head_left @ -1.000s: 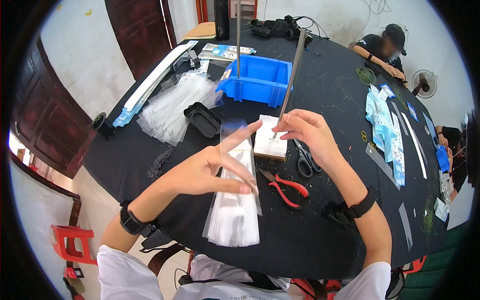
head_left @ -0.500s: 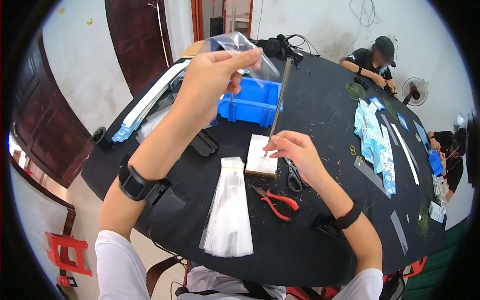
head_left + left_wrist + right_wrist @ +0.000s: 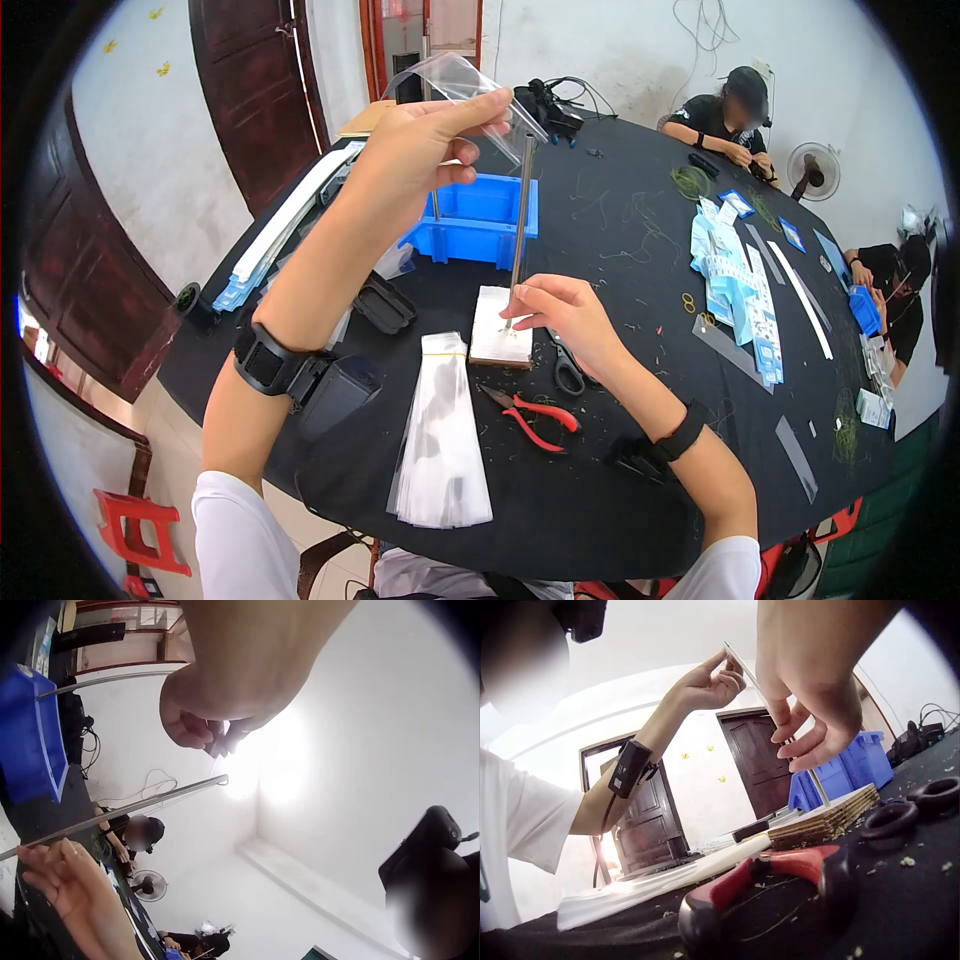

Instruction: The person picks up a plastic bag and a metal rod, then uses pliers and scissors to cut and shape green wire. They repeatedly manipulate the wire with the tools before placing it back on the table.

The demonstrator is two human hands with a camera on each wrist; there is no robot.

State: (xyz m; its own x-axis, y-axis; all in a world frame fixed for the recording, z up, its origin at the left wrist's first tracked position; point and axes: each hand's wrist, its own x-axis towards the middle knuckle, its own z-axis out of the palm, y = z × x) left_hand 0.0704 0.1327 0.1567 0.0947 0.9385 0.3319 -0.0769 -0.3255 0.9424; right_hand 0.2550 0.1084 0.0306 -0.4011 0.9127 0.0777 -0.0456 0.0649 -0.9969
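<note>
My left hand (image 3: 425, 150) is raised above the table and pinches a clear plastic bag (image 3: 450, 75) between thumb and fingers. In the head view the bag's lower edge overlaps the top end of a thin metal rod (image 3: 525, 190). That rod stands nearly upright on a small plywood block (image 3: 825, 819) with a white top. Low on the rod, just over the block, my right hand (image 3: 570, 315) holds it with thumb and fingertips. A fanned stack of clear bags (image 3: 445, 450), banded near its narrow end, lies in front of the block.
Red-handled pliers (image 3: 540, 415) and black scissors (image 3: 568, 375) lie near the block. Behind it stands a blue bin (image 3: 470, 240), with a black tray (image 3: 385, 302) to its left. Blue-white packaging strips (image 3: 740, 280) lie at the right. Two other people sit across the table.
My left hand has lifted the bag from over the stack up to the rod's top end. My right hand has stayed low on the rod, while the head view has shifted somewhat.
</note>
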